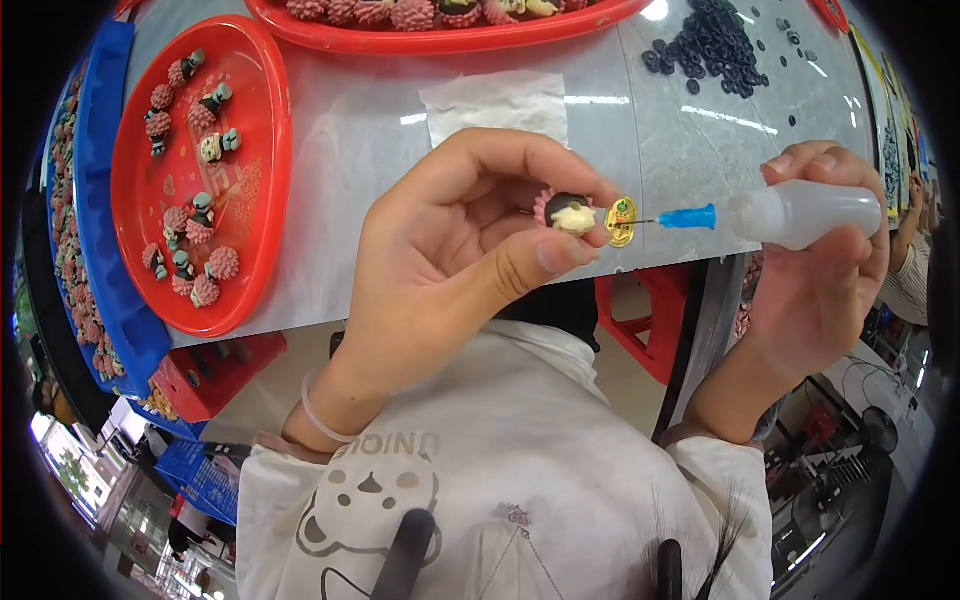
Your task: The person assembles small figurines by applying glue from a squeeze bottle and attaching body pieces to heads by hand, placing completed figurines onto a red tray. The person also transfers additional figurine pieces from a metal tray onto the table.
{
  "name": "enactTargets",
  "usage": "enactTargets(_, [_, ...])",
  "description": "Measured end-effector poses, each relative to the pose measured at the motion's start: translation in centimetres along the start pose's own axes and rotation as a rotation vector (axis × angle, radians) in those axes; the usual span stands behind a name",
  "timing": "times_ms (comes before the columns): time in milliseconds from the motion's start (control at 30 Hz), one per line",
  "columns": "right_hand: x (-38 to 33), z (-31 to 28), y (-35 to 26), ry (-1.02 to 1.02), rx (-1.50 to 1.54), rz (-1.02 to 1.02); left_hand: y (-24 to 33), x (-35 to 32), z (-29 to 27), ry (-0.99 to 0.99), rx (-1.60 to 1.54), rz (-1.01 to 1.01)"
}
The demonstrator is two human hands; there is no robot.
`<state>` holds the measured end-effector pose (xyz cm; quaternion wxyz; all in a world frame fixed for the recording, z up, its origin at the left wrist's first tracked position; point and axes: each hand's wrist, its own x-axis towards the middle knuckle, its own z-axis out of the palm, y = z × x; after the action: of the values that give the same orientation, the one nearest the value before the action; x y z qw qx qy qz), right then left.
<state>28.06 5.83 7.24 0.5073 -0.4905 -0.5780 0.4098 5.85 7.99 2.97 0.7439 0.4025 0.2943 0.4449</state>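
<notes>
My left hand [430, 245] pinches a small figurine [572, 214] between thumb and fingertips. The piece has a cream face, a dark upper part and pink, petal-like bumps at its left side. In my right hand [815, 300] lies a translucent white squeeze bottle [810, 214], held sideways with its tip toward the figurine. A blue needle tip [688, 217] sits on its neck, and the thin needle ends a little right of my left fingertips, apart from the figurine. Behind the needle shows a gold oval sticker [621, 208].
On the left, a red oval tray [272, 200] bears several similar pink figurines. Another red tray [450, 40] stands at the far side, near a white tissue [500, 95]. Small black rings [715, 45] are heaped far right. A blue tray [112, 230] borders the table's left.
</notes>
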Motion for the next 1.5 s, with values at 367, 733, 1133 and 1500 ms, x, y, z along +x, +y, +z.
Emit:
enactTargets(367, [0.4, 0.6, -0.5, -0.047, -0.107, -0.05, 0.0, 0.1, 0.0, 0.024, 0.009, -0.004])
enactTargets(733, [-1.3, 0.9, -2.7, 0.061, -0.359, -0.246, -0.4, 0.2, -0.6, -0.047, 0.108, 0.104])
enactTargets(1133, [0.0, 2.7, 2.1, 0.315, 0.033, -0.022, 0.1, 0.3, 0.3, 0.0, 0.081, 0.054])
enactTargets(1500, [4.3, -6.2, 2.4, 0.342, -0.657, -0.008, 0.1, 0.5, -0.2, -0.111, 0.02, 0.027])
